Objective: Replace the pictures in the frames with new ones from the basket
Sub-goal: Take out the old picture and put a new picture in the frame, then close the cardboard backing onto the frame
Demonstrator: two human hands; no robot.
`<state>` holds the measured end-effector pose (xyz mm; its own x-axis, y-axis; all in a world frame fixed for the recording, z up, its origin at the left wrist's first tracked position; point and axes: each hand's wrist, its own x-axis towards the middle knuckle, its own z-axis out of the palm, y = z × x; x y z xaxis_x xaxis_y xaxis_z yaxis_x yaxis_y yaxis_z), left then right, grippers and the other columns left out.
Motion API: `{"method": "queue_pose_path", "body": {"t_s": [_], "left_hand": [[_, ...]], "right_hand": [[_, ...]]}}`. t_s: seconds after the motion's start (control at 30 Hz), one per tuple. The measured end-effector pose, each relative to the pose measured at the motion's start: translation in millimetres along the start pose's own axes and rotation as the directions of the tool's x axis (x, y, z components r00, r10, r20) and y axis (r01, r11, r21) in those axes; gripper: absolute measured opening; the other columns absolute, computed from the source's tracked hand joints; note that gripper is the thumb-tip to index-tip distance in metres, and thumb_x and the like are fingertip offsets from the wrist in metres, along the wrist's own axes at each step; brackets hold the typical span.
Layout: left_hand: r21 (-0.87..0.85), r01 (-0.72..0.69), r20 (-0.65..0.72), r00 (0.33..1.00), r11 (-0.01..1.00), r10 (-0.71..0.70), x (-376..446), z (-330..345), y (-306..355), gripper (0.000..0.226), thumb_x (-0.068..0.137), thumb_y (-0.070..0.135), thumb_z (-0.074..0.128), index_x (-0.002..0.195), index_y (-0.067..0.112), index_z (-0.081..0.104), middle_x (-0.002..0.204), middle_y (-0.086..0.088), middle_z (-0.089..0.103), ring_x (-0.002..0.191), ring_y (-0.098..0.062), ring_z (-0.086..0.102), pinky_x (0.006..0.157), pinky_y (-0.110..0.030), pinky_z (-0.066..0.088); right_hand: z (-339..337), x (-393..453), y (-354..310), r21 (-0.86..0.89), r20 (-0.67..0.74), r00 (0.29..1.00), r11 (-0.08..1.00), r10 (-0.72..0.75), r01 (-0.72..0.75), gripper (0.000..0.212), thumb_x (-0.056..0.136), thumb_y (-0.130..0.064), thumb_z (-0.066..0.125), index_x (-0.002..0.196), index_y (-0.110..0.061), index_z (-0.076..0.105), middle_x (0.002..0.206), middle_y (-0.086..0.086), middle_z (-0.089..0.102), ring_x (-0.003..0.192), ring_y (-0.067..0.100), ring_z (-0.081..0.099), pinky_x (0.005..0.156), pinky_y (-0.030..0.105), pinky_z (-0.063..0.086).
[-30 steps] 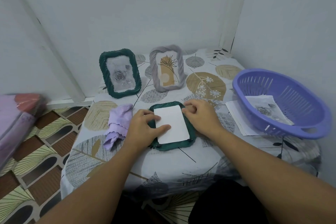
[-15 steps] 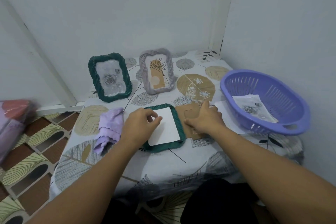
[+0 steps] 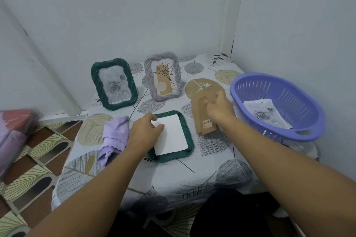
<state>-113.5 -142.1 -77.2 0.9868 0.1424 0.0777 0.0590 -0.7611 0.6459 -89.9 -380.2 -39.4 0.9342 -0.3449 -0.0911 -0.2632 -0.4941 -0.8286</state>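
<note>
A dark green frame lies face down mid-table with a white sheet showing in its back. My left hand rests on the frame's left edge, fingers touching the sheet. To the right, my right hand grips a brown backing board and holds it tilted up off the table. Behind stand a green frame with a grey rose picture and a grey frame with a tan plant picture. The purple basket at right holds a rose picture.
A lilac cloth lies crumpled left of the flat frame. The small table with its leaf-print cover sits in a wall corner. Pink and purple bundles are at the far left above a patterned floor.
My right hand left the flat frame, moved right and picked up the brown backing board, lifting it. My left hand stayed on the frame. The camera shifted slightly.
</note>
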Motion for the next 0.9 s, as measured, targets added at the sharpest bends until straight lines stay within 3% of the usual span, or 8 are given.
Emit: {"method": "queue_pose_path", "body": {"t_s": [0.1,0.2,0.33,0.47,0.53,0.63,0.73,0.9], "left_hand": [[-0.079,0.016,-0.029,0.999,0.997,-0.019,1.2,-1.9,0.6,0.014,0.094,0.036,0.068,0.098,0.023,0.065,0.076,0.008,0.062,0.077,-0.015,0.059,0.065,-0.029,0.039],[-0.264,0.058,0.025,0.998,0.963,-0.053,1.4,-6.6,13.7,0.026,0.098,0.042,0.061,0.096,0.019,0.072,0.08,0.004,0.07,0.074,-0.015,0.059,0.066,-0.029,0.041],[-0.467,0.167,0.142,0.983,0.869,-0.112,0.0,-12.3,23.3,0.03,0.1,0.048,0.057,0.092,0.026,0.077,0.085,0.002,0.077,0.078,-0.012,0.061,0.077,-0.032,0.046],[-0.551,0.183,0.147,0.982,0.814,-0.122,-2.6,-15.7,15.7,0.02,0.099,0.028,0.066,0.093,0.01,0.074,0.082,-0.003,0.077,0.053,0.0,0.054,0.063,-0.025,0.041],[-0.544,0.168,0.121,0.985,0.822,-0.121,-5.1,-17.6,7.0,0.019,0.099,0.02,0.067,0.095,0.002,0.071,0.083,-0.007,0.076,0.047,0.004,0.053,0.056,-0.018,0.043],[-0.498,0.157,0.122,0.986,0.853,-0.11,-8.5,-20.6,-4.8,0.017,0.098,0.02,0.068,0.091,0.004,0.071,0.069,0.004,0.072,0.052,0.003,0.059,0.06,-0.014,0.047],[-0.428,0.137,0.1,0.99,0.893,-0.103,-11.5,-22.0,-11.1,0.016,0.097,0.02,0.069,0.088,0.006,0.071,0.071,0.001,0.07,0.058,0.001,0.062,0.058,-0.01,0.046],[-0.324,0.137,0.076,0.99,0.936,-0.118,-14.0,-18.3,-23.0,0.013,0.095,0.028,0.069,0.087,0.018,0.073,0.082,0.001,0.076,0.079,-0.014,0.068,0.069,-0.024,0.047]], "right_hand": [[1.0,-0.4,-15.9,0.18,0.005,1.0,0.983,-0.026,0.025,0.046,0.098,-0.041,0.054,0.137,-0.02,0.044,0.116,0.004,0.064,0.097,0.029,0.068,0.084,0.053,0.06],[12.0,-8.5,-25.3,0.264,0.105,0.994,0.965,-0.014,-0.015,0.04,0.097,-0.044,0.056,0.13,-0.023,0.049,0.116,0.002,0.066,0.1,0.027,0.068,0.088,0.052,0.06],[34.4,-28.6,-28.1,0.278,0.201,0.978,0.961,-0.055,-0.003,0.024,0.103,-0.035,0.056,0.123,-0.022,0.052,0.111,0.001,0.068,0.097,0.023,0.07,0.087,0.049,0.06],[52.9,-36.9,-22.2,0.245,0.245,0.965,0.969,-0.095,0.034,0.031,0.101,-0.039,0.059,0.127,-0.022,0.056,0.115,0.0,0.069,0.102,0.023,0.069,0.093,0.049,0.058],[55.7,-40.2,-19.3,0.194,0.277,0.951,0.977,-0.137,0.084,0.035,0.099,-0.04,0.062,0.129,-0.021,0.057,0.118,0.0,0.07,0.105,0.022,0.068,0.095,0.047,0.057],[57.6,-43.1,-14.9,0.119,0.334,0.927,0.983,-0.169,0.136,0.037,0.095,-0.041,0.068,0.126,-0.024,0.058,0.117,-0.002,0.071,0.103,0.021,0.07,0.092,0.047,0.059],[60.3,-44.5,-11.4,0.074,0.357,0.912,0.98,-0.2,0.186,0.037,0.091,-0.041,0.072,0.123,-0.024,0.062,0.114,-0.002,0.072,0.101,0.018,0.071,0.09,0.045,0.06],[64.8,-46.8,-7.2,-0.006,0.374,0.902,0.972,-0.216,0.235,0.044,0.083,-0.046,0.076,0.121,-0.024,0.067,0.115,-0.001,0.072,0.1,0.016,0.07,0.091,0.041,0.059]]}}
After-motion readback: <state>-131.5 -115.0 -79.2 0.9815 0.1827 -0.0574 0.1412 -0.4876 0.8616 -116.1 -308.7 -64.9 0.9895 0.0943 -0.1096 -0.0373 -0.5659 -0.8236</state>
